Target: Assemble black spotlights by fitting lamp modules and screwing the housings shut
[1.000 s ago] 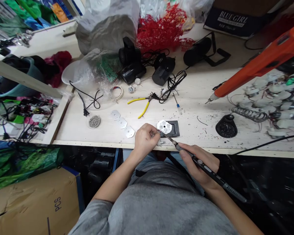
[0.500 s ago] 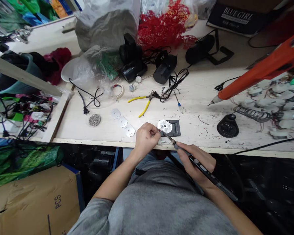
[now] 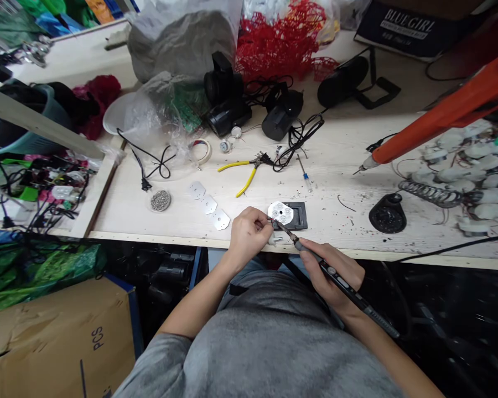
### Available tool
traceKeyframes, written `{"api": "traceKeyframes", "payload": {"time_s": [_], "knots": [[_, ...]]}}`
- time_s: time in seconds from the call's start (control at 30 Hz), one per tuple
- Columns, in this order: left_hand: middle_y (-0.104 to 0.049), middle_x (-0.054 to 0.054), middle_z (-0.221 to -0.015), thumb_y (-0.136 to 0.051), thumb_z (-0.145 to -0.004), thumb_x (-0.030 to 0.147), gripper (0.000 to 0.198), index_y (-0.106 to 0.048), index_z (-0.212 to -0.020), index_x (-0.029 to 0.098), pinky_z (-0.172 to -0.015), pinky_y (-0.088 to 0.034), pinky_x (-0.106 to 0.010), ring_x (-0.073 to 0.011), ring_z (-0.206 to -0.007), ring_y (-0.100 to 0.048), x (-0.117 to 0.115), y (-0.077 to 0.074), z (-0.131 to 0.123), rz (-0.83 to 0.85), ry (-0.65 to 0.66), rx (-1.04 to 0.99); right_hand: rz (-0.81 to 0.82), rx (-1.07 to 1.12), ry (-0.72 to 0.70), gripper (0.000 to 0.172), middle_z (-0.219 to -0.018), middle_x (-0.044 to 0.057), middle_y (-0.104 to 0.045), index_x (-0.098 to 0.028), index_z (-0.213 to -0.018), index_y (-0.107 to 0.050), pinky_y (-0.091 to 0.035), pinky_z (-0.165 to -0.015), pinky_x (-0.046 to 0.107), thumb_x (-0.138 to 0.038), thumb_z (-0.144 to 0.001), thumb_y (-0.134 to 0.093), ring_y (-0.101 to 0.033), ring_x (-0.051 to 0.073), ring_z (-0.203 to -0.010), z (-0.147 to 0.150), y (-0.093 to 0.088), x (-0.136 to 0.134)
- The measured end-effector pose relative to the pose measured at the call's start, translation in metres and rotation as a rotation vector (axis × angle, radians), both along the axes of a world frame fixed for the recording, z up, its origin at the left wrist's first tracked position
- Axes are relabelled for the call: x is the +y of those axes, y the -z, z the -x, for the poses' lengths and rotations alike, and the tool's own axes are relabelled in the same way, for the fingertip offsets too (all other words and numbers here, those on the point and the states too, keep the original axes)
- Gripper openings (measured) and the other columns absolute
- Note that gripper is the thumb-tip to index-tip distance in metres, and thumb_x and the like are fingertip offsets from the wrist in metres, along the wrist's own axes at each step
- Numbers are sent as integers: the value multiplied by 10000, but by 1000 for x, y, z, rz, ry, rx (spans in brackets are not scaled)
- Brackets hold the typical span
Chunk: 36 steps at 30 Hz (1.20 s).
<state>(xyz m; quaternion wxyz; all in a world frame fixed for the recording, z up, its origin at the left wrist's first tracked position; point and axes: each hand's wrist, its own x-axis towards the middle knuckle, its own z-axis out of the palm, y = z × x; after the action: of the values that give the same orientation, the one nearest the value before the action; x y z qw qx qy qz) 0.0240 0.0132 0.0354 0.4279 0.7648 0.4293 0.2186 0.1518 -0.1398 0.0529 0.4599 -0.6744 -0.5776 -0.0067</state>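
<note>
My right hand (image 3: 343, 265) grips a soldering iron (image 3: 373, 313) like a pen. The iron's tip reaches the lower left edge of a silver plate with round pads (image 3: 280, 213), close to my left fingertips. This plate lies on a black rectangular holder (image 3: 301, 216) at the table's front. My left hand (image 3: 250, 233) is closed in a pinch beside the plate, on what looks like a thin reddish wire; the fingers partly hide it. Just under those fingers a small white part with a metal shaft (image 3: 278, 239) shows at the table edge.
Left of my hands lie several silver plates (image 3: 208, 204) and a round tin of metal wool (image 3: 160, 200). Yellow-handled pliers (image 3: 245, 182), a small screwdriver (image 3: 306, 179) and black lamp housings (image 3: 277, 122) lie beyond. An orange power screwdriver (image 3: 435, 124) hangs at right, near white motors (image 3: 481, 166).
The view has shifted slightly. Both hands, the soldering iron and the plate keep nearly the same places relative to each other.
</note>
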Motion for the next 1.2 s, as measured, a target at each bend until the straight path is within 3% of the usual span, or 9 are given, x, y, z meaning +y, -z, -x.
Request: {"api": "traceKeyframes", "payload": {"time_s": [0.53,0.73,1.2], "knots": [[-693,-21,-815,-647,-708,78,132,-614,-651,192,-671,-534,-284,-149,-696,-642,-1,1,0,19,9,-2,-76,14,48,248,-832,34,-763,-186,-1113,-711,-570,-627,226,-72,-896,-673,-702,123,-653,4,14,3],[-684,-12,-792,-648,-709,86,133,-602,-652,196,-664,-527,-285,-146,-678,-632,-1,0,0,12,5,8,-126,-100,14,263,-795,32,-761,-173,-1101,-698,-567,-584,228,-43,-872,-684,-679,119,-586,3,11,4],[-681,-16,-789,-649,-715,104,129,-597,-653,205,-642,-536,-282,-142,-666,-635,-2,1,-1,-28,2,-5,-112,-53,54,370,-882,34,-788,-231,-1229,-699,-606,-619,257,-84,-890,-669,-731,154,-670,2,12,-10]]}}
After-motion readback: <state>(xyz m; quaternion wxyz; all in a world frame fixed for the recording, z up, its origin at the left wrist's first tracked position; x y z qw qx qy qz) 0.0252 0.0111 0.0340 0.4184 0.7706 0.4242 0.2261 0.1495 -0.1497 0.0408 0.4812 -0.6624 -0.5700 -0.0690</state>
